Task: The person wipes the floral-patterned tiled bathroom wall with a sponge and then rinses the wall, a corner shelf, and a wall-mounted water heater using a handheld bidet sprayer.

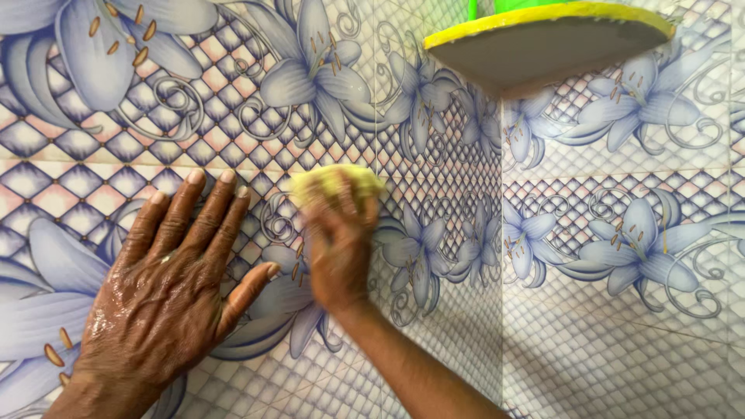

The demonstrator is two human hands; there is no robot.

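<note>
While the left hand [167, 299] lay flat and open against the tiled wall [77, 178], its fingers spread and pointing upward, its skin shone wet. It gripped nothing and only pressed on the glossy tiles, over a large blue flower of the pattern. Just to the right of it, the right hand [337, 252] was closed around a yellow sponge [332, 185], which it held pressed to the wall near the inner corner [501, 256] where the two tiled walls met. The hand and sponge looked a little blurred, as in mid-rub. Farther right and higher, a corner shelf [543, 46] with a yellow rim stuck out from the corner, and something green [504, 6] stood on it, cut off by the top edge. Beyond the corner, the right-hand wall [636, 233] carried the same blue flowers and lattice.

As for how far the scrubbing had got, I could judge little: no foam, streaks or dirt showed on either wall, so cleaned and uncleaned parts could not be told apart. The sponge sat on the left wall, and nothing touched the right-hand wall or the shelf
</note>
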